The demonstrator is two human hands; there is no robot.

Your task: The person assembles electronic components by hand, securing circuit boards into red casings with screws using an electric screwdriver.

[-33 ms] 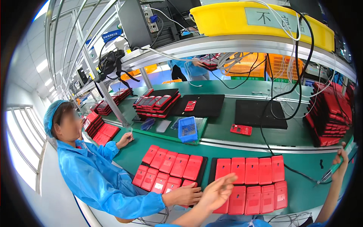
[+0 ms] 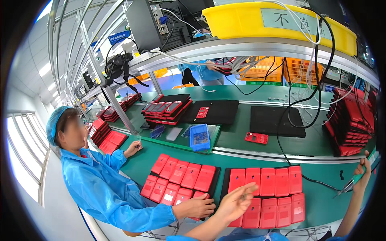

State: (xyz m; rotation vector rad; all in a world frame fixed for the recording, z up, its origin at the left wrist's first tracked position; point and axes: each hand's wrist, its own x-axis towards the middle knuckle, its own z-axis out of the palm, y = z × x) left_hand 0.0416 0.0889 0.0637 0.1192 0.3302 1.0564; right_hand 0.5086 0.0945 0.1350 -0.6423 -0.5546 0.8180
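My left hand (image 2: 237, 205) hovers over the near left part of the right-hand black tray (image 2: 226, 180), its fingers pinched together. Something small and dark may be between them; I cannot make it out. Beneath and beyond it, red rectangular device casings (image 2: 267, 181) lie in two rows on that tray. At the far right, my right hand (image 2: 364, 174) is closed round a green-handled hand tool (image 2: 355, 179) with a slim metal tip pointing down and left. The tip is above the green bench, beside a black cable (image 2: 317, 182).
On the left, a co-worker in blue reaches a hand (image 2: 197, 207) to a second tray of red casings (image 2: 177, 173). A blue bin (image 2: 200, 137) of small parts stands beyond. Stacked red casings (image 2: 352, 120) rise at right. Cables hang from the shelf (image 2: 249, 47).
My left hand has shifted slightly to the right, its fingers still together. The right hand and its tool have hardly moved. The co-worker's hands look the same.
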